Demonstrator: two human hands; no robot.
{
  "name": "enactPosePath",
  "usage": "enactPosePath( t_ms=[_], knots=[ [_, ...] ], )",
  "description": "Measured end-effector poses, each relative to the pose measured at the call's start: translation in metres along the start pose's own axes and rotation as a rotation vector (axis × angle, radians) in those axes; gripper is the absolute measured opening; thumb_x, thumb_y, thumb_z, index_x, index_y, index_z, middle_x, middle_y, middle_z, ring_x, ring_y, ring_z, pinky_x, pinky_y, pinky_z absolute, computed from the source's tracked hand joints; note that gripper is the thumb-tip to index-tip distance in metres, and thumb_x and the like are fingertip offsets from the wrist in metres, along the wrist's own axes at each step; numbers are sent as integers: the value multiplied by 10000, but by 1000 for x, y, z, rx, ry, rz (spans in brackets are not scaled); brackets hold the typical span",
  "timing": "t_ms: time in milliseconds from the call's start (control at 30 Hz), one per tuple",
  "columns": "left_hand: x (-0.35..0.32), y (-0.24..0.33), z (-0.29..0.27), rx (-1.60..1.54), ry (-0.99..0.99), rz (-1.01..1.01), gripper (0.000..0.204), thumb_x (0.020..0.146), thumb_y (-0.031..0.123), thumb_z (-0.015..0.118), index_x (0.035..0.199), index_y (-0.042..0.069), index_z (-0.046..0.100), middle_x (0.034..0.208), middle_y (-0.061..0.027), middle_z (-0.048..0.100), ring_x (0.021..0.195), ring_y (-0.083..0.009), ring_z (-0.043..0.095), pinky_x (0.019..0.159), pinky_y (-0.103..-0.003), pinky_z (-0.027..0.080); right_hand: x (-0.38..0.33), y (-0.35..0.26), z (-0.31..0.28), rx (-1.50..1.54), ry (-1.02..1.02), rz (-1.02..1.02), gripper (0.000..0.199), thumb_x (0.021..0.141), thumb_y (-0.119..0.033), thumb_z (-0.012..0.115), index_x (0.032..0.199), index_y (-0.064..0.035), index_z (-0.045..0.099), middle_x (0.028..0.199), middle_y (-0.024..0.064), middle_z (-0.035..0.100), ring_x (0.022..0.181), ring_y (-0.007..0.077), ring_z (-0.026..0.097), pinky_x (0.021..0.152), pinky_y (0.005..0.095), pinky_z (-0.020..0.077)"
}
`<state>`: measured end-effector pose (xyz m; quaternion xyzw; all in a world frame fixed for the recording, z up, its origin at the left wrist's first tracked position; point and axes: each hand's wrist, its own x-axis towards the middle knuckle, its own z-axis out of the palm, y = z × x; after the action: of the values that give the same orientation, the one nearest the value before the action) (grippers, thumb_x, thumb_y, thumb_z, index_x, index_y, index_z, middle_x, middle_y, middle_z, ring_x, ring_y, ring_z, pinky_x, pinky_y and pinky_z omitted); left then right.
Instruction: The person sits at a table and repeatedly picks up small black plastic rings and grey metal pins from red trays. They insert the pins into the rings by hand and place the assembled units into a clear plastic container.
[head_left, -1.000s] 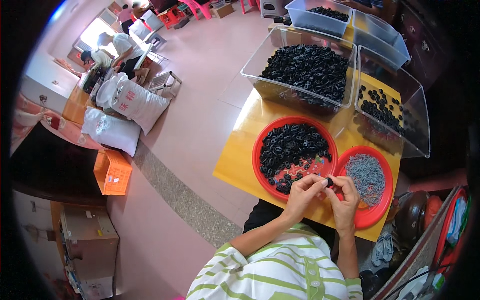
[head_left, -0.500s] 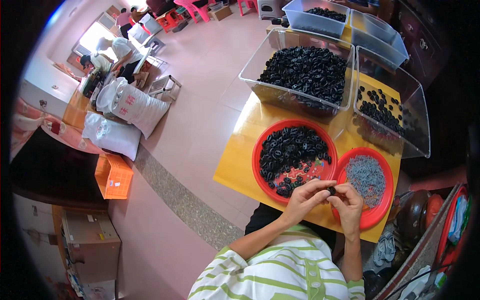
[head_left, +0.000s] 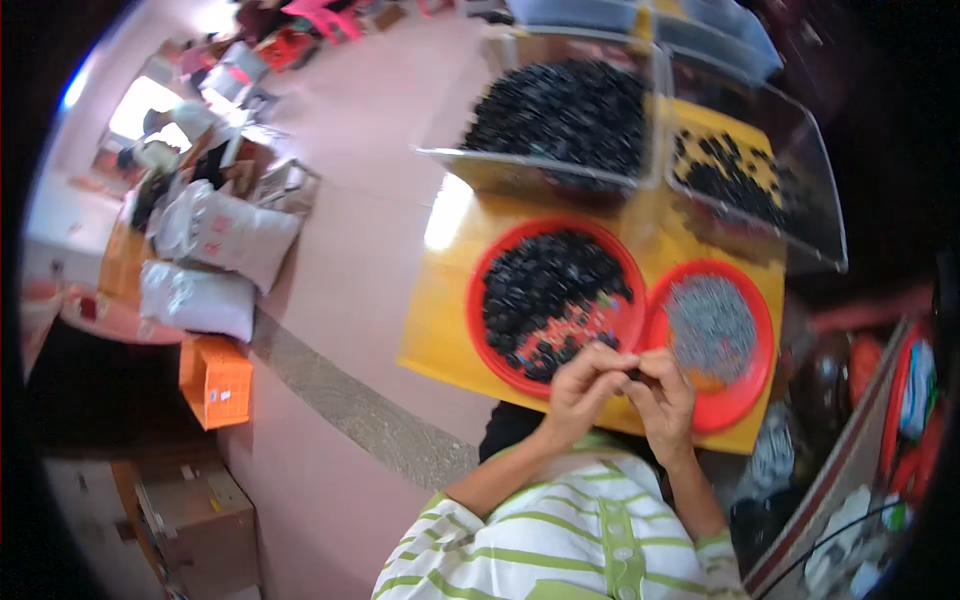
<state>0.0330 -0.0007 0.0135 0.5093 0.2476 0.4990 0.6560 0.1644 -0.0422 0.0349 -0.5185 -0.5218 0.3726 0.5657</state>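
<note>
My left hand point(head_left: 582, 392) and my right hand point(head_left: 663, 400) meet fingertip to fingertip over the near edge of a yellow table point(head_left: 440, 320). Between the fingers sits a small dark piece point(head_left: 632, 374), pinched by both hands. Just beyond the hands, a red round tray point(head_left: 497, 268) holds many small black pieces. To its right a smaller red tray point(head_left: 752, 380) holds a heap of tiny grey pieces.
Two clear plastic bins point(head_left: 540, 165) of black pieces stand at the table's far side, with blue-grey tubs point(head_left: 600, 12) behind. On the pink floor to the left lie white sacks point(head_left: 215, 240), an orange crate point(head_left: 215, 380) and a cardboard box point(head_left: 200, 515).
The view has shifted slightly and blurred. Both hands stay together at the trays' near edge, fingers still working the small piece.
</note>
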Motion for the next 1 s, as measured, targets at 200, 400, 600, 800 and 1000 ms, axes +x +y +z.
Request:
enactPosePath(
  t_ms=[200, 400, 600, 800, 1000],
  knots=[
    [-1, -8, 3, -3, 77, 54, 137, 865, -45, 573, 986, -12, 629, 901, -56, 583, 826, -108, 527, 721, -212, 431, -1, -1, -5, 71, -47, 94, 162, 832, -45, 669, 944, 8, 565, 829, 92, 555, 751, 163, 579, 627, 272, 472],
    [10, -7, 0, -74, 54, -138, 295, 963, 143, 493, 1207, -14, 545, 866, -45, 559, 762, -89, 511, 694, -204, 416, 20, -4, -20, 42, -42, 212, 163, 849, -75, 657, 981, 3, 606, 841, 63, 593, 716, 102, 576, 609, 248, 473],
    [44, 1, -24, 276, 257, -211, 261, 966, 138, 499, 1177, -6, 554, 871, -43, 604, 742, -61, 548, 631, -196, 443, 97, -26, -92, -517, 434, -146, 158, 850, -80, 653, 1001, -33, 651, 890, 35, 660, 783, 89, 602, 704, 239, 492],
    [78, -1, -33, 836, -32, 24, 156, 837, 1, 623, 989, 10, 653, 798, -72, 590, 678, -135, 583, 606, -244, 464, 145, -23, -139, -888, 558, -273, 241, 868, -113, 648, 1105, -77, 667, 874, -28, 631, 725, 32, 511, 650, 189, 424],
    [92, -26, -26, 1007, -172, 66, 193, 803, 21, 654, 995, 3, 642, 814, -119, 587, 687, -215, 579, 628, -307, 473, 104, -8, -124, -686, 392, -249, 171, 844, -99, 655, 1007, -50, 678, 832, 27, 630, 646, 67, 508, 580, 224, 420]
  ],
)
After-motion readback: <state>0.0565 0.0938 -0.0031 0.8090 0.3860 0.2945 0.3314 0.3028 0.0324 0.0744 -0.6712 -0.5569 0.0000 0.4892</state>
